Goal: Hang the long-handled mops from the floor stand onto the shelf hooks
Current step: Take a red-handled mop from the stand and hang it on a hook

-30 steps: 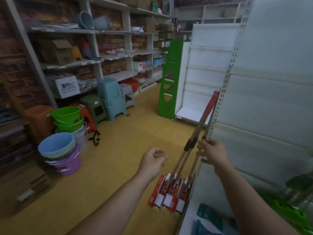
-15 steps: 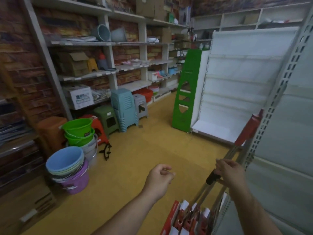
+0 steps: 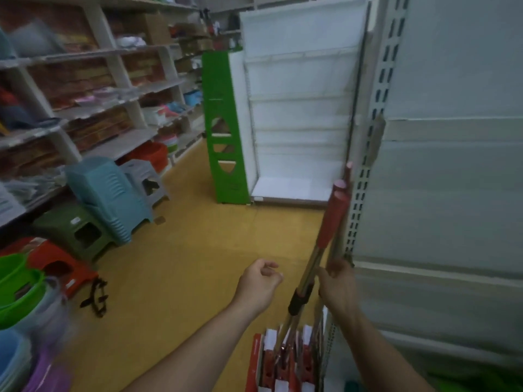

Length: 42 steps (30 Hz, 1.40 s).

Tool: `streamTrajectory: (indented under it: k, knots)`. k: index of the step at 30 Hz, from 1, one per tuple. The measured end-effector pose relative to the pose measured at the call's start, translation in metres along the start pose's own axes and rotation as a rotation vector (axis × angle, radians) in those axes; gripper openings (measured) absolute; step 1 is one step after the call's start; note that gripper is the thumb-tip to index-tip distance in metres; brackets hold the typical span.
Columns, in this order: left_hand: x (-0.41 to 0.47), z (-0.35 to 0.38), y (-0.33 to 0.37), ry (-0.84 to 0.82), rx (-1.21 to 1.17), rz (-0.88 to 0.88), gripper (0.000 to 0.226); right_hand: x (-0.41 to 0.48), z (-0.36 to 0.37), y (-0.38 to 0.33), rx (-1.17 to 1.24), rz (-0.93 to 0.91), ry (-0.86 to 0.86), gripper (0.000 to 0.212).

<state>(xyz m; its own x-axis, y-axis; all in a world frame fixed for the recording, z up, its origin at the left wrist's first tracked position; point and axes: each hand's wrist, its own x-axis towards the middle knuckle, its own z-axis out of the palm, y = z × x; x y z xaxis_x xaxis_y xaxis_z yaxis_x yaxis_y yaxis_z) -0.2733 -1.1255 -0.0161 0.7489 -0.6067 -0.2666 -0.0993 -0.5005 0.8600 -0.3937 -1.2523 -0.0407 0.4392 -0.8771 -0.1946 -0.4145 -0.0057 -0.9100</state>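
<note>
right grip crept up mops, seemingly clasping.

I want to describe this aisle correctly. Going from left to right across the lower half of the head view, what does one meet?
Green buckets → red stool → left hand, fingers curled, holding nothing → right hand gripping the mop handles → white shelf panel.

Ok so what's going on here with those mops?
A person stands in a shop aisle beside a bundle of long-handled mops that lean against a white shelf upright. Their right hand grips one shaft below the red grips. The left hand is curled beside it and holds nothing. None looks hung yet.
</note>
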Motion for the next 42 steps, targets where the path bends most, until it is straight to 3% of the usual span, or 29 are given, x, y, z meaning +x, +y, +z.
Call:
streamTrajectory:
  k: [4, 12, 18, 27, 31, 33, 38, 42]
  knots:
    - [0.044, 0.025, 0.011, -0.07, 0.081, -0.005, 0.019, 0.005, 0.006, 0.005, -0.006, -0.041, -0.009, 0.049]
    - [0.107, 0.048, 0.013, -0.273, 0.27, 0.015, 0.029, 0.026, 0.018, -0.005, -0.001, -0.04, 0.143, 0.054]
    - [0.154, 0.051, -0.002, -0.575, 0.486, 0.083, 0.049, 0.035, 0.035, -0.009, -0.032, -0.046, 0.354, 0.033]
    - [0.198, 0.033, -0.026, -0.934, 0.585, 0.306, 0.049, 0.037, 0.081, -0.035, -0.043, 0.14, 0.716, 0.03]
    - [0.202, 0.017, -0.031, -1.029, 0.619, 0.394, 0.062, 0.031, 0.101, -0.05, -0.062, 0.208, 0.801, 0.031]
    - [0.203, 0.008, -0.033, -1.065, 0.61, 0.419, 0.06, 0.026, 0.114, -0.056, -0.07, 0.224, 0.816, 0.032]
    - [0.202, -0.015, -0.043, -1.115, 0.633, 0.486, 0.029, 0.01, 0.153, -0.07, -0.055, 0.21, 0.804, 0.021]
    - [0.207, -0.034, -0.055, -1.164, 0.608, 0.493, 0.026, -0.004, 0.181, -0.081, -0.098, 0.16, 0.796, 0.017]
